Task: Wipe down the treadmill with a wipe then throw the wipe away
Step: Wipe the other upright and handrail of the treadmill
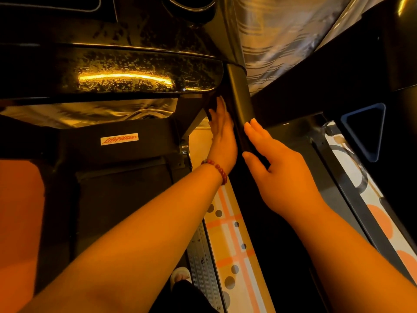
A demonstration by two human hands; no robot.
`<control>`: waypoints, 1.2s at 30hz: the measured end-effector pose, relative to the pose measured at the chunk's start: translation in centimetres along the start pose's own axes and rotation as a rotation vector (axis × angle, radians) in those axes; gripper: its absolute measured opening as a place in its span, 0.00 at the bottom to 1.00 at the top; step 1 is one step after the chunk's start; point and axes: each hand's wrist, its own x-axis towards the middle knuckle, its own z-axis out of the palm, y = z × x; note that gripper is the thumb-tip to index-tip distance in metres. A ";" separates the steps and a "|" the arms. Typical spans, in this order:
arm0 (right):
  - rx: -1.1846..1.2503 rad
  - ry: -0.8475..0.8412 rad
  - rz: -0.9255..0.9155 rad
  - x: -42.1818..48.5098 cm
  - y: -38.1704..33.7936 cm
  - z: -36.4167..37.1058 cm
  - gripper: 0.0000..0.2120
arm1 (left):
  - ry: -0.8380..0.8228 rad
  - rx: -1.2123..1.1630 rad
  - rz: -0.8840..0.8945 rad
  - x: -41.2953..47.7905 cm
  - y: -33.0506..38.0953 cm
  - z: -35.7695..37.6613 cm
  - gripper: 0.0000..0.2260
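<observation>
The black treadmill fills the view, and its glossy console front [112, 73] is speckled with wet streaks. A dark upright bar [239, 98] drops from the console's right end. My left hand [222, 136], with a red bead bracelet on the wrist, lies flat against the bar's left side, fingers straight and pointing up. My right hand [279, 172] rests on the bar's right side with its fingers extended and the thumb spread below. No wipe shows in either hand; anything under the palms is hidden.
The treadmill belt [121, 188] and a Life Fitness label [119, 138] lie lower left. A ribbed side rail [203, 245] runs beside the patterned floor [228, 222]. A neighbouring machine with a triangular opening [361, 132] stands right. A slippered foot [180, 275] shows below.
</observation>
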 end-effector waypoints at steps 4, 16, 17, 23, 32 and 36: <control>0.006 0.006 -0.007 0.0 0.0 0.0 0.26 | -0.043 -0.016 0.106 -0.9 -0.4 0.1 0.24; -0.011 0.007 -0.006 0.0 -0.1 0.1 0.26 | -0.045 0.027 0.138 -0.3 -0.4 0.0 0.23; -0.007 0.009 -0.007 0.0 0.0 0.1 0.26 | -0.066 0.015 0.172 -0.9 -0.7 -0.2 0.20; -0.007 0.012 -0.005 0.0 0.2 0.1 0.26 | -0.005 0.097 0.111 0.7 -0.9 -0.2 0.21; -0.021 0.005 -0.001 -0.1 -0.1 0.0 0.26 | -0.049 0.068 0.106 -1.9 -1.5 0.1 0.23; -0.032 0.011 0.004 -0.2 -0.3 0.0 0.26 | -0.002 0.109 -0.034 -0.1 -2.2 -1.0 0.40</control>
